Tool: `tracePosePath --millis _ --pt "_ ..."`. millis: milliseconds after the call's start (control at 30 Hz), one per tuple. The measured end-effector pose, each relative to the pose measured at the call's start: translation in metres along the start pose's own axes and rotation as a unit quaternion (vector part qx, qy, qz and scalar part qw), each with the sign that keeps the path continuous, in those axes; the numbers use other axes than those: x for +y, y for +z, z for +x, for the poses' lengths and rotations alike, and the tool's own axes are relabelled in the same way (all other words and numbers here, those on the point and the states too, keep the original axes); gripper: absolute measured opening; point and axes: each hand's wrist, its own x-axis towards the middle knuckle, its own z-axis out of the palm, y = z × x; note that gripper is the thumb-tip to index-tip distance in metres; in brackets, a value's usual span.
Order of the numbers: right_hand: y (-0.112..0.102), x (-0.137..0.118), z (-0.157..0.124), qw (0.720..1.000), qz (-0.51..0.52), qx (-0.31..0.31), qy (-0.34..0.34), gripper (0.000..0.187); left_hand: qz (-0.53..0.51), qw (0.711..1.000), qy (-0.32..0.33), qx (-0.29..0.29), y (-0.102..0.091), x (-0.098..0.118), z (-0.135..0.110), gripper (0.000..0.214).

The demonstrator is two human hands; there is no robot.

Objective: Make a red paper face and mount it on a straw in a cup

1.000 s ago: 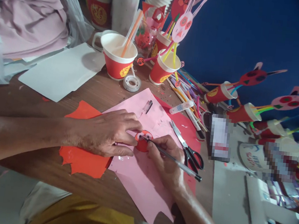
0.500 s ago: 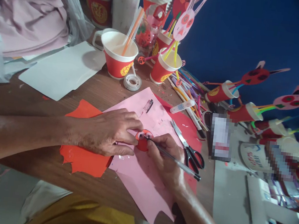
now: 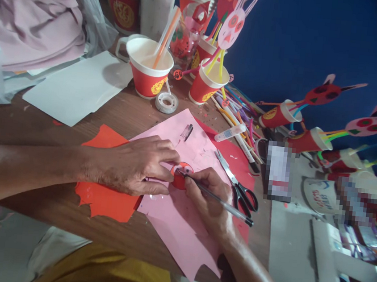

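My right hand (image 3: 211, 202) grips a clear-barrelled pen (image 3: 227, 204) with a black end, its tip on a small red-orange paper disc (image 3: 179, 182). Two pale eye shapes with dark marks show on the disc. My left hand (image 3: 137, 165) lies flat with fingers stretched out, their tips at the disc's left edge. Beneath both is pink paper (image 3: 169, 224). A pen cap (image 3: 186, 132) rests above the disc. Scissors (image 3: 243, 196) with black handles lie beyond my right hand. Jagged orange paper (image 3: 111, 204) is partly under my left hand and wrist.
Behind stand a red-and-white paper cup (image 3: 147, 80) with a handle, another cup (image 3: 203, 91) bearing a pink rabbit face, and a tape roll (image 3: 166, 103). A glue tube (image 3: 229, 133), pipe cleaners and a phone (image 3: 278, 173) lie rightward. White card (image 3: 76, 89) lies at left.
The pen tip has shifted very slightly on the disc, and a little more of the eye shapes shows. My left hand stays in place.
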Motion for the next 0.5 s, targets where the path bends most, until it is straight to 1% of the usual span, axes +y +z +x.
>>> tracePosePath --millis 300,500 --pt "-0.0017 0.0022 -0.0016 1.000 -0.008 -0.005 0.009 0.005 -0.004 1.000 0.000 0.003 0.0002 -0.0007 -0.0007 0.016" --pt "-0.0034 0.0030 -0.0009 1.000 -0.018 -0.006 0.018 0.007 -0.004 1.000 -0.002 -0.002 0.0004 -0.0008 -0.0013 0.016"
